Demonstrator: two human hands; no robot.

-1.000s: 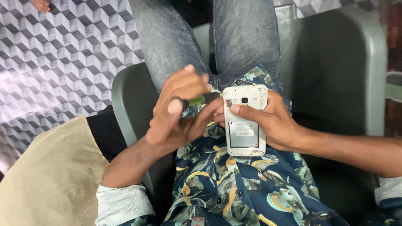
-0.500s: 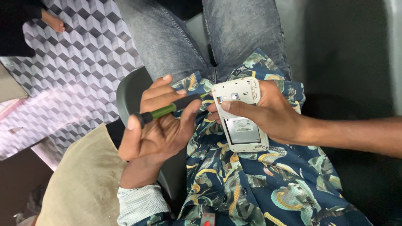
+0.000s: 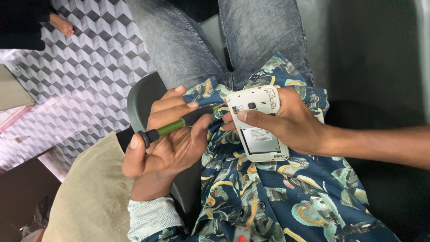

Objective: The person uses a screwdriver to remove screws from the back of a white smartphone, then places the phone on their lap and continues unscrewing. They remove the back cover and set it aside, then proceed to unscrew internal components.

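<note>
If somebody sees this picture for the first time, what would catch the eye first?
Probably the white phone with its back cover off, held in the right hand over the lap at the centre. Next, the green and black screwdriver in the left hand, its tip at the phone's top corner. Around them, the bright patterned shirt and the cube-pattern floor at left stand out.

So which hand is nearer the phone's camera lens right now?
Right. The right hand grips the white phone, thumb just beside the camera lens. The left hand sits off to the side, holding the green screwdriver.
</note>
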